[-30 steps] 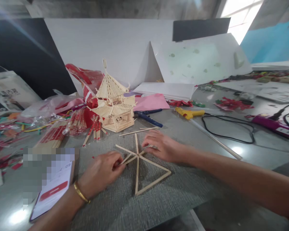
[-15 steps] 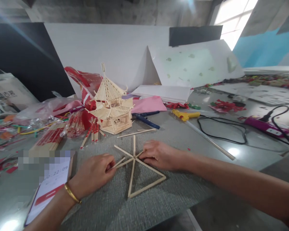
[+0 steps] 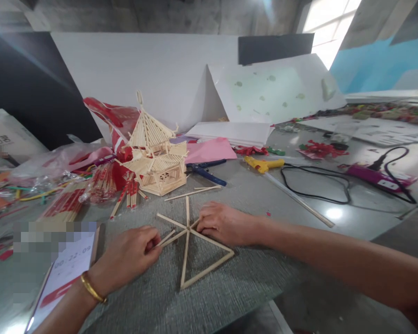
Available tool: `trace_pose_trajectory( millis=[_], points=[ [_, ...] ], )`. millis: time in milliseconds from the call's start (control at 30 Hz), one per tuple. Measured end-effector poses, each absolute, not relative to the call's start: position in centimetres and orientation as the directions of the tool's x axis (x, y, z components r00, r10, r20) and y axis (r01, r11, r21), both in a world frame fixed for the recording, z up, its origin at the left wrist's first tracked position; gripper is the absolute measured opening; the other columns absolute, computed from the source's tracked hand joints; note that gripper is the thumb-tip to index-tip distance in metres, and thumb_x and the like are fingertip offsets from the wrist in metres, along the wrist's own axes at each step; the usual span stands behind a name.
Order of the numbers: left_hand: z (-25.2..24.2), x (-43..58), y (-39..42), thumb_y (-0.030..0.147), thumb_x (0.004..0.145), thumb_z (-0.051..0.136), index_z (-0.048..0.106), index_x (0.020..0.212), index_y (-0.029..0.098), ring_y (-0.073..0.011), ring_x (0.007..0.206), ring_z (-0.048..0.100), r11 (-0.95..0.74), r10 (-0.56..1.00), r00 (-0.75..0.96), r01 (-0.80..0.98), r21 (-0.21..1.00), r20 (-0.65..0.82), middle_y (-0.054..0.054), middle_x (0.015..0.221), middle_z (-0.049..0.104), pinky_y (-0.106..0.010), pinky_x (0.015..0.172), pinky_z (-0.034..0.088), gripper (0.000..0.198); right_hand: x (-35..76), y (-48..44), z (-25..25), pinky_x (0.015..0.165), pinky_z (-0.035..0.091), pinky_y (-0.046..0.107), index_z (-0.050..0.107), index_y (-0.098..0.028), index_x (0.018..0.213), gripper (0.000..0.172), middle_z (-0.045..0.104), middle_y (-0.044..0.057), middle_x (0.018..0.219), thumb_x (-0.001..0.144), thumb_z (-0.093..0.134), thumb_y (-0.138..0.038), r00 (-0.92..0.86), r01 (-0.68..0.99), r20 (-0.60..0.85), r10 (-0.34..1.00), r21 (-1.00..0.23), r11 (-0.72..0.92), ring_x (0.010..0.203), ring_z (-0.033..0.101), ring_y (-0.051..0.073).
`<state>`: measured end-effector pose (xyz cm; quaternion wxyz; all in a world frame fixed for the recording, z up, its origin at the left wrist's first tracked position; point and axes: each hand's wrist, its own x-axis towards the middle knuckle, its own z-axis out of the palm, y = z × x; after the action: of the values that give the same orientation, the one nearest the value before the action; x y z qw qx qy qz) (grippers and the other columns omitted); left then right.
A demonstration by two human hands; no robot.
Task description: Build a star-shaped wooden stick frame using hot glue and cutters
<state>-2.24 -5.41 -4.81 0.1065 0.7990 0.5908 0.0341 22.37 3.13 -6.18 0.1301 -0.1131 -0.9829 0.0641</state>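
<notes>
A flat frame of wooden sticks (image 3: pixel 209 270) lies on the dark mat, its spokes meeting at a centre, with one outer stick joining the two near spokes. My left hand (image 3: pixel 130 250) is closed at the outer end of the left spoke, pinching a short wooden stick (image 3: pixel 168 237) that runs beside that spoke. My right hand (image 3: pixel 226 225) is closed over the spoke on the far right, close to the centre; its fingertips partly hide that spoke. Behind the frame stands a pagoda model (image 3: pixel 151 132) built from similar sticks. Two loose sticks (image 3: pixel 181 195) lie between the model and the frame.
Blue-handled pliers (image 3: pixel 209 175) and a yellow glue gun (image 3: pixel 264 164) with a cable lie beyond my right hand. A purple power strip (image 3: pixel 372 178) sits farther right. On the left are a phone (image 3: pixel 69 266) and red-banded stick bundles (image 3: pixel 64 202). Pink paper (image 3: pixel 211 150) lies behind.
The whole scene has shifted slightly left in view. Both hands keep their holds, and the stick frame looks the same.
</notes>
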Motion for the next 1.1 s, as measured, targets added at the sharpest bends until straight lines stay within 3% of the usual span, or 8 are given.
trace_pose_trajectory(
  millis=[267,500,633,700,833,967,1100],
  points=[
    [-4.8,-2.2,-5.5,0.031,0.084,0.044,0.055,0.071,0.018,-0.0151,0.061,0.05,-0.293,0.946,0.316,0.932,0.214,-0.08,0.0,0.067,0.056,-0.026,0.058,0.032,0.021,22.5,3.3,-6.5,0.081,0.037,0.03,0.064,-0.015,0.084,0.025,0.06,0.003,0.077,0.094,0.042,-0.019,-0.943,0.197,0.262,0.205,-0.058,0.979,0.077,0.05,0.014],
    [-3.4,-2.3,-5.6,0.034,0.083,0.048,0.058,0.074,0.018,-0.0135,0.061,0.05,-0.259,0.956,0.288,0.914,0.313,-0.048,0.002,0.066,0.056,-0.025,0.058,0.033,0.021,24.0,3.5,-5.2,0.072,0.037,0.027,0.055,-0.015,0.075,0.015,0.055,0.004,0.075,0.087,0.048,-0.019,-0.879,0.301,0.329,0.344,-0.173,0.938,0.073,0.046,0.014],
    [-2.6,-3.2,-5.6,0.043,0.083,0.05,0.059,0.074,0.019,-0.0117,0.057,0.047,-0.203,0.978,0.198,0.867,0.454,0.059,0.003,0.063,0.054,-0.023,0.054,0.034,0.027,25.2,4.6,-3.8,0.073,0.037,0.027,0.057,-0.015,0.079,0.022,0.058,0.004,0.077,0.093,0.043,-0.024,-0.81,0.358,0.423,0.407,-0.194,0.913,0.076,0.05,0.014],
    [-2.4,-3.5,-5.6,0.046,0.082,0.051,0.058,0.074,0.018,-0.0101,0.053,0.044,-0.151,0.988,0.148,0.788,0.597,0.054,0.004,0.059,0.05,-0.021,0.05,0.033,0.029,25.6,4.9,-3.3,0.071,0.036,0.027,0.059,-0.015,0.079,0.028,0.058,0.004,0.075,0.095,0.042,-0.028,-0.806,0.385,0.427,0.411,-0.15,0.911,0.075,0.05,0.015],
    [-2.6,-3.0,-5.8,0.048,0.08,0.054,0.058,0.079,0.016,-0.0076,0.046,0.042,0.059,0.987,0.107,0.448,0.892,-0.118,0.004,0.058,0.051,-0.019,0.041,0.031,0.032,25.8,5.3,-3.1,0.07,0.036,0.028,0.059,-0.015,0.075,0.032,0.057,0.005,0.073,0.095,0.042,-0.032,-0.797,0.429,0.433,0.421,-0.083,0.899,0.073,0.05,0.015],
    [-2.8,-2.0,-6.0,0.047,0.077,0.06,0.063,0.094,0.014,-0.0062,0.049,0.047,0.195,0.966,0.131,0.2,0.96,-0.223,-0.003,0.079,0.06,-0.017,0.039,0.032,0.037,25.5,5.3,-3.8,0.072,0.037,0.028,0.06,-0.015,0.08,0.028,0.058,0.006,0.077,0.095,0.041,-0.028,-0.802,0.429,0.435,0.41,-0.059,0.901,0.076,0.051,0.016],
    [-3.0,-1.6,-6.1,0.046,0.075,0.062,0.065,0.098,0.014,-0.0048,0.047,0.044,0.207,0.96,0.165,0.125,0.97,-0.226,-0.002,0.076,0.059,-0.017,0.038,0.03,0.039,25.2,5.4,-4.3,0.072,0.038,0.029,0.062,-0.014,0.083,0.027,0.059,0.006,0.078,0.095,0.041,-0.026,-0.81,0.434,0.418,0.41,-0.042,0.9,0.077,0.05,0.016]
  ],
)
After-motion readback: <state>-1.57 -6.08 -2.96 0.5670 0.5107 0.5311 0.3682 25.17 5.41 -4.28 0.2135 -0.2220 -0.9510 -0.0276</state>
